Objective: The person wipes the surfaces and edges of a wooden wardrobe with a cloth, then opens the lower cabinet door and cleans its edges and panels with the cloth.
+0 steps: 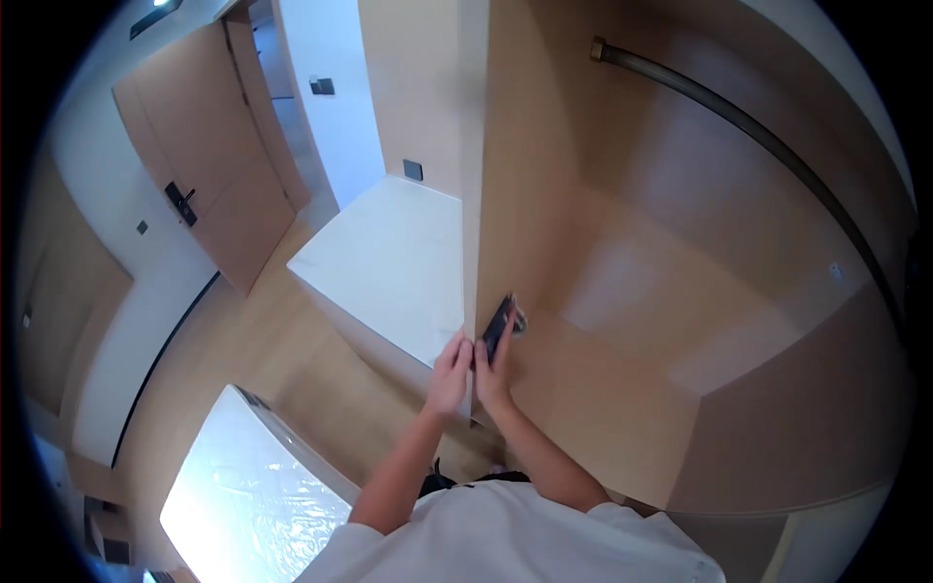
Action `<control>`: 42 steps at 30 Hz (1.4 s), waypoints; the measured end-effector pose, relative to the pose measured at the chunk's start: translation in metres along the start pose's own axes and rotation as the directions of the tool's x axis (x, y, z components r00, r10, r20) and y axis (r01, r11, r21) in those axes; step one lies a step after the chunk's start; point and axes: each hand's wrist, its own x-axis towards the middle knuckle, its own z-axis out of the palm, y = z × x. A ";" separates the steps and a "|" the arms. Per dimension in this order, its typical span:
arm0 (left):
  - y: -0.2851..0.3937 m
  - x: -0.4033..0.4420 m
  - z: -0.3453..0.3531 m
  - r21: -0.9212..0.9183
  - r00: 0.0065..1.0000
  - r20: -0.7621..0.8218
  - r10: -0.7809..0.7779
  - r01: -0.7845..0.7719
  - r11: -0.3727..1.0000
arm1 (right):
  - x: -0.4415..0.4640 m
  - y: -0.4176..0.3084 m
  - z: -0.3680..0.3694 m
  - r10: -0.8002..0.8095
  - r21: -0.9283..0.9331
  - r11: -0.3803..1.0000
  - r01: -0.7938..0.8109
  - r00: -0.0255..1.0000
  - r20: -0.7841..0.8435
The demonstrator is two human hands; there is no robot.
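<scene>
Left hand: partly closed, fingers bent and bunched close together at the front edge of the upright panel, on its left side. Can't tell if anything is pinched between the fingertips.

Right hand: closed around a narrow dark object, not spread wide; thumb on the near side, a finger stretched along the object's right side. Fingertips of both hands are close together, near the panel edge; whether they touch is too small to tell.

Dark object sits in the right hand, on the cabinet side of the panel, tilted with its far end up and to the right. Small pale, looped-looking bit just beside it on the right; exact shape unclear. Can't tell if the object touches the panel.

Right of the panel: open wood-tone cabinet interior, curved dark rail across its upper part. Left of the panel: white-topped surface, with a dark wall plate above its back edge. Lower left: white slab-like item with a shiny, wrinkled covering. Farther back on the left: wood-tone door standing ajar, dark handle on it.
</scene>
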 end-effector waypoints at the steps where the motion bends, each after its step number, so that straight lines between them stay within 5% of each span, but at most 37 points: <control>1: -0.018 -0.009 -0.009 -0.015 0.999 0.011 -0.036 0.036 0.999 | -0.010 0.007 0.005 0.051 0.070 0.996 -0.050 0.998 -0.020; 3: -0.029 -0.021 -0.018 -0.048 0.995 0.059 -0.076 0.079 0.996 | -0.030 0.016 0.013 0.166 0.208 0.966 -0.153 0.985 -0.045; 5: -0.028 -0.039 -0.028 -0.076 0.987 0.141 -0.078 0.089 0.993 | -0.043 0.020 0.017 0.170 0.085 0.983 -0.163 0.983 -0.076; 8: -0.052 -0.063 -0.047 -0.139 0.927 0.170 -0.334 0.358 0.923 | -0.059 0.020 0.033 0.127 -0.104 0.984 -0.146 0.976 -0.175; 10: -0.077 -0.065 -0.066 -0.164 0.863 0.325 -0.387 0.454 0.876 | -0.067 0.020 0.044 0.126 -0.191 0.966 -0.174 0.963 -0.239; 12: -0.082 -0.069 -0.078 -0.199 0.776 0.422 -0.468 0.583 0.787 | -0.077 0.024 0.044 0.258 -0.140 0.941 -0.309 0.919 -0.298; 15: -0.097 -0.087 -0.096 -0.033 0.804 0.450 -0.390 0.451 0.892 | -0.115 0.051 0.022 0.481 0.111 0.872 -0.476 0.796 -0.368; 18: -0.094 -0.097 -0.118 0.312 0.738 0.673 -0.053 -0.218 0.925 | -0.154 0.027 0.020 0.696 0.542 0.701 -0.464 0.613 -0.375; 23: -0.097 -0.123 -0.125 0.347 0.751 0.632 -0.190 -0.055 0.936 | -0.182 -0.016 0.025 0.849 0.781 0.451 -0.432 0.477 -0.226; 26: -0.116 -0.126 -0.139 0.338 0.703 0.626 -0.337 0.145 0.930 | -0.202 0.000 0.012 0.629 0.565 0.689 -0.453 0.762 -0.156; 27: -0.117 -0.117 -0.141 0.364 0.703 0.621 -0.348 0.135 0.922 | -0.201 -0.007 0.005 0.638 0.595 0.651 -0.471 0.765 -0.092; 30: -0.097 -0.087 -0.132 0.302 0.658 0.617 -0.431 0.307 0.902 | -0.234 0.026 -0.010 0.565 0.127 0.821 -0.557 0.824 -0.043; 32: -0.072 -0.070 -0.132 0.240 0.648 0.710 -0.276 0.145 0.960 | -0.247 0.035 -0.007 0.638 0.075 0.769 -0.634 0.759 -0.126; 36: -0.063 -0.055 -0.154 0.254 0.524 0.705 -0.478 0.442 0.860 | -0.246 0.026 0.003 0.781 0.279 0.602 -0.748 0.624 -0.015; 39: -0.078 -0.038 -0.176 0.334 0.398 0.747 -0.533 0.468 0.818 | -0.235 0.020 0.019 0.672 0.321 0.694 -0.644 0.740 0.030; 42: -0.090 -0.014 -0.174 0.481 0.375 0.724 -0.579 0.328 0.813 | -0.210 0.026 0.013 0.817 -0.018 0.573 -0.819 0.570 0.090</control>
